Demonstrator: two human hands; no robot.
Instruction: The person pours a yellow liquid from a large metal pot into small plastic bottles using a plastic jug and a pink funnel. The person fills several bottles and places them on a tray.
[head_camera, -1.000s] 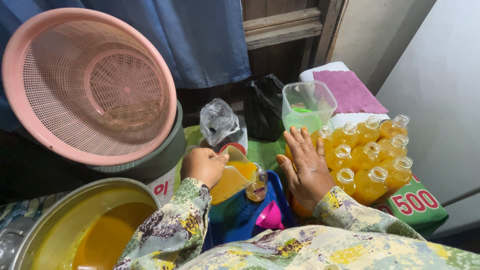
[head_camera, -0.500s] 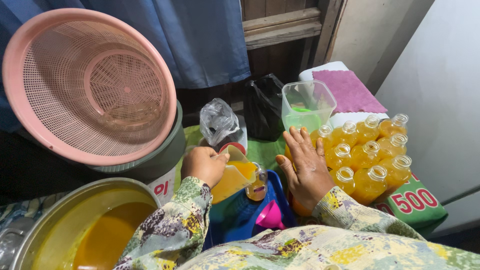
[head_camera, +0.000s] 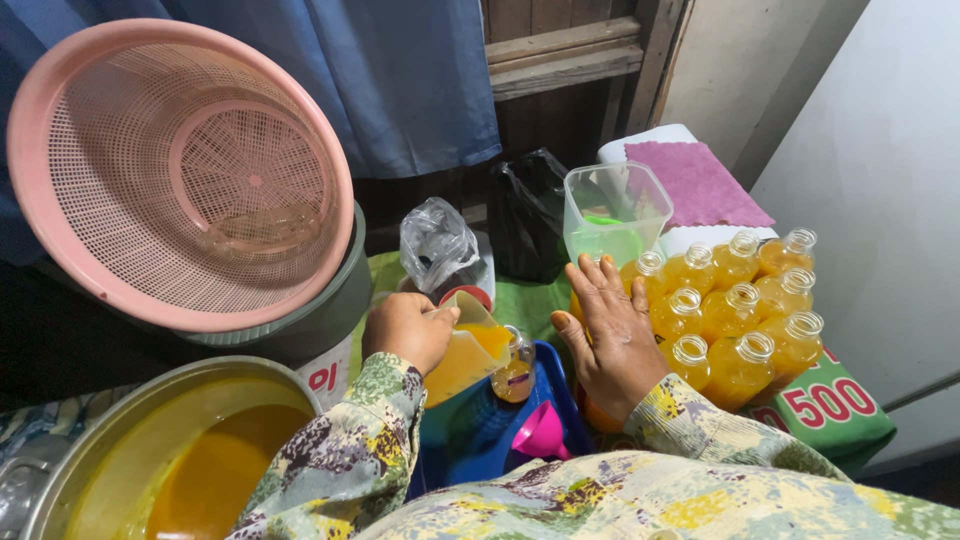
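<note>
A big pot (head_camera: 120, 450) of liquid sat at the near left. Behind it a basket (head_camera: 180, 170) leaned tilted in a tub (head_camera: 320, 320). Just right of the pot, the left hand (head_camera: 408, 330) held a jug (head_camera: 465, 350) tipped over a small bottle (head_camera: 515, 370), which stood in a tray (head_camera: 470, 430). A funnel (head_camera: 540, 432) lay in that tray, nearer than the bottle. The right hand (head_camera: 612, 335) rested flat to the right of the tray, touching a cluster of filled bottles (head_camera: 735, 310) further right. Behind those stood a clear container (head_camera: 612, 210), a cloth (head_camera: 695, 180) to its right, and a bag (head_camera: 437, 245) to its left.
</note>
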